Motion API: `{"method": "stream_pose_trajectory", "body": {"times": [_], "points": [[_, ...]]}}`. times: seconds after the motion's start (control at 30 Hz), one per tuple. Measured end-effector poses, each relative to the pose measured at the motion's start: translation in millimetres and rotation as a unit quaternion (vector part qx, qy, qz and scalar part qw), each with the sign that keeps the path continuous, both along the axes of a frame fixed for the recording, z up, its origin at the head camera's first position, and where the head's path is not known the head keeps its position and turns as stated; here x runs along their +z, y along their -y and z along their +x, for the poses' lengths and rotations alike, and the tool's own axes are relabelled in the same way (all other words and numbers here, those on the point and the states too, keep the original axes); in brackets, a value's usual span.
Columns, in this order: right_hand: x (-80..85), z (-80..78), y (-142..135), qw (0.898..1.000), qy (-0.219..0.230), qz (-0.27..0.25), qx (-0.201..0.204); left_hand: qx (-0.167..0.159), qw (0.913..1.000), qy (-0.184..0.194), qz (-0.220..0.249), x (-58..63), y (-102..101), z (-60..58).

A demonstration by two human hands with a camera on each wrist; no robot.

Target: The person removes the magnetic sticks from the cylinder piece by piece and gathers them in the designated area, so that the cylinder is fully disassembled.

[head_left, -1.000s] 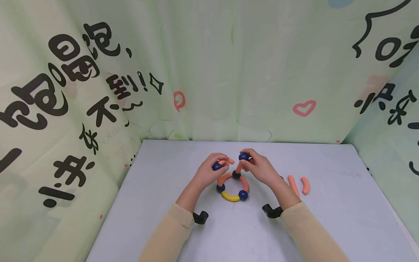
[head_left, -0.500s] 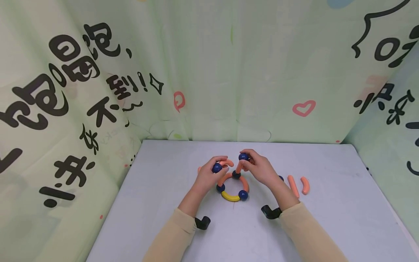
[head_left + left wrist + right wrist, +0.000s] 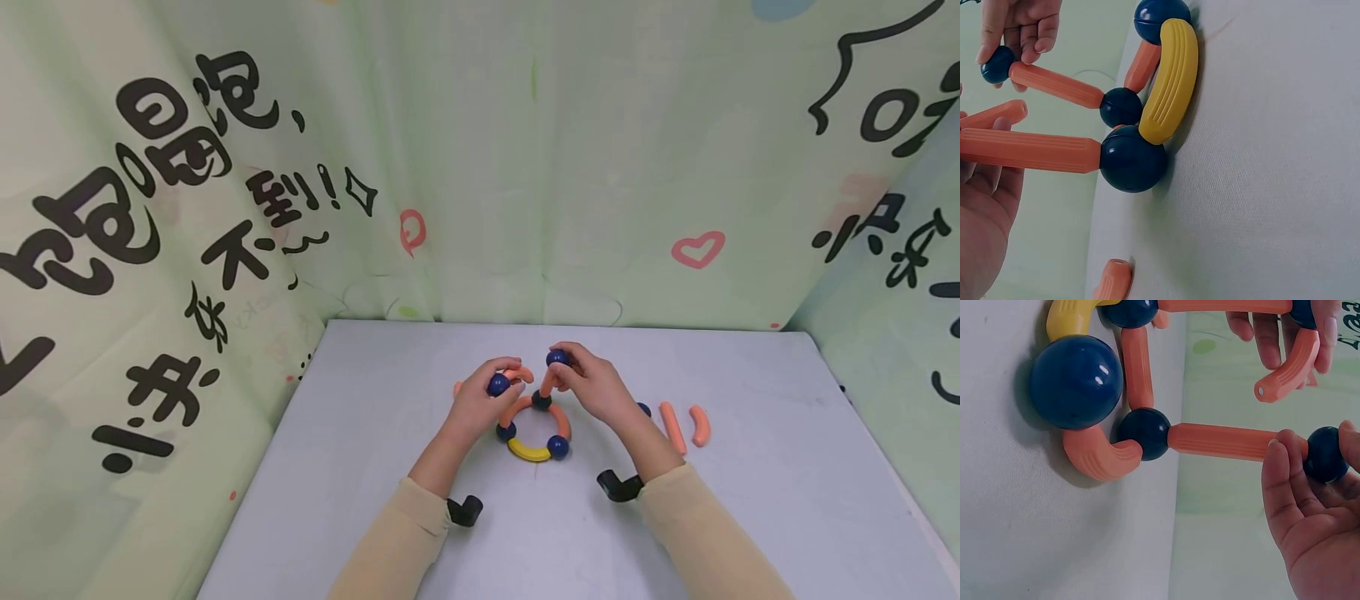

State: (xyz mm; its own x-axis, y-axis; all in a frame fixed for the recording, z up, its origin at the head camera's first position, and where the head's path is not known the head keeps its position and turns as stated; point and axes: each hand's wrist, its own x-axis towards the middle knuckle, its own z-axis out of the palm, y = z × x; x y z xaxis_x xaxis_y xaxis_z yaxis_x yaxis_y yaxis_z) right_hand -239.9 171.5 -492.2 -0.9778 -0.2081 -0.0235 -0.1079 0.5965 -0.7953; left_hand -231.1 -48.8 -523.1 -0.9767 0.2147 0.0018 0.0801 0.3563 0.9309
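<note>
A ring of curved orange rods, one yellow curved rod (image 3: 529, 452) and blue balls (image 3: 558, 447) lies on the table. Two straight orange rods stand up from it. My left hand (image 3: 471, 407) grips the blue ball (image 3: 498, 384) atop the left upright, and a curved orange rod (image 3: 1288, 375) juts from that ball toward the other upright, its end free. With thumb and fingers, my right hand (image 3: 602, 385) pinches the blue ball (image 3: 1325, 454) atop the other straight rod (image 3: 1229, 441). That rod's lower end meets a dark blue ball (image 3: 1144, 434) of the ring.
Right of the ring, a straight orange rod (image 3: 672, 427) and a curved one (image 3: 700, 425) lie on the white table (image 3: 795, 500). A blue ball (image 3: 644, 408) shows partly behind my right wrist. Another orange piece (image 3: 1114, 281) lies left of my left hand. A printed curtain (image 3: 480, 167) surrounds the table.
My left hand has shifted slightly right and turned, showing more of its ball and uncovering an orange piece at its left. My right hand has stayed nearly still.
</note>
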Motion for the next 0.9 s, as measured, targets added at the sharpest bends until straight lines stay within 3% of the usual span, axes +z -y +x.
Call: {"method": "stream_pose_trajectory", "body": {"times": [0.6,0.9], "points": [[-2.8,-7.1,4.1,1.000,0.007,-0.006,0.005,-0.005,0.9993,-0.030,-0.020,-0.1,1.5,-1.3],[-4.9,-9.0,2.2,0.992,0.057,-0.107,0.016,-0.008,0.9979,-0.055,-0.034,0.4,-0.2,-2.8]]}}
